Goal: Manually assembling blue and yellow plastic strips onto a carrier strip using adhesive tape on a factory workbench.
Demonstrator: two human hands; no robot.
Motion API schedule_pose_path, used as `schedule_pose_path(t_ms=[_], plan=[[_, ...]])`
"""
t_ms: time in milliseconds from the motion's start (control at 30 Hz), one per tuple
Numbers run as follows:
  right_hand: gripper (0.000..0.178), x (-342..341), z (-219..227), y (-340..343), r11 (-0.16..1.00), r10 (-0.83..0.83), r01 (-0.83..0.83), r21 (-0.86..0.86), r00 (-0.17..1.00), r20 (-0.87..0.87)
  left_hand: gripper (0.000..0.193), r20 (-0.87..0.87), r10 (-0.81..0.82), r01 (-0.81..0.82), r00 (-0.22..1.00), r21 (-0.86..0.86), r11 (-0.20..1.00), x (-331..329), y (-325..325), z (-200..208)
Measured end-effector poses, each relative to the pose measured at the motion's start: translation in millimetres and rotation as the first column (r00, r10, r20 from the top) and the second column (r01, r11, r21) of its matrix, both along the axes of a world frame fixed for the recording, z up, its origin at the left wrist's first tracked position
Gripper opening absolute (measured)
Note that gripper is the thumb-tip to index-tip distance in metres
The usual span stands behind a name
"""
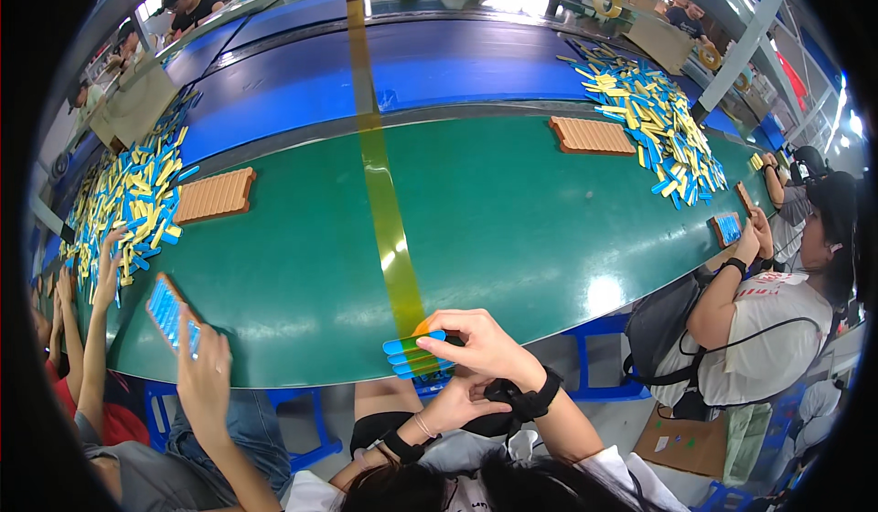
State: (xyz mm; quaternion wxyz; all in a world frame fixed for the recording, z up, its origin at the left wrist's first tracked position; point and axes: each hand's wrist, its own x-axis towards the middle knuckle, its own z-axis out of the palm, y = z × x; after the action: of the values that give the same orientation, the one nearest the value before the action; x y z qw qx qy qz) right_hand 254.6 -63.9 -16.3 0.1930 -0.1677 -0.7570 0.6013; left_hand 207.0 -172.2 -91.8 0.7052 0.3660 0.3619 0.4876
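Note:
At the near edge of the green table, several blue strips (402, 363) lie side by side under the end of a clear amber tape (389, 228). My right hand (485, 343) is closed in a pinch over the strips and the tape end, its thumb pressing on them. Below it, my left hand (453, 409) reaches across to my right wrist. Its fingers close around a black wrist strap (517, 395) there, partly hidden by the strap. More blue pieces (432, 382) show just beneath the strips.
Heaps of yellow and blue strips (133, 196) (654, 114) lie left and right. Orange ribbed trays (215, 196) (590, 136) stand beside them. A co-worker's hand (203, 370) at left touches a tray of blue strips (167, 309); another person (764, 301) works at right. Beyond runs a blue belt (274, 73).

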Motion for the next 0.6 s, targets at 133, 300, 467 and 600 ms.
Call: schedule_pose_path(t_ms=[133,300,467,600], plan=[[0.017,-5.5,-1.0,-3.3,0.993,0.005,-0.002,0.116,1.000,-0.023,0.047,-0.030,0.024,-0.023,0.999,0.038,0.999,-0.6,-4.6,-6.2],[0.013,3.4,-2.5,0.4,0.958,0.000,-0.014,-0.288,0.999,-0.049,0.047,-0.337,0.011,0.014,0.941,0.073,0.997,-1.0,-2.0,13.9],[0.010,8.1,2.3,1.9,0.910,0.021,-0.058,-0.411,0.995,-0.093,0.043,-0.715,0.169,0.002,0.678,0.232,0.973,-18.4,-21.4,11.6],[0.010,10.0,-1.1,5.4,0.913,0.012,-0.057,-0.404,0.994,-0.113,0.031,-0.822,0.335,-0.057,0.460,0.349,0.935,-36.0,-49.0,35.1]])
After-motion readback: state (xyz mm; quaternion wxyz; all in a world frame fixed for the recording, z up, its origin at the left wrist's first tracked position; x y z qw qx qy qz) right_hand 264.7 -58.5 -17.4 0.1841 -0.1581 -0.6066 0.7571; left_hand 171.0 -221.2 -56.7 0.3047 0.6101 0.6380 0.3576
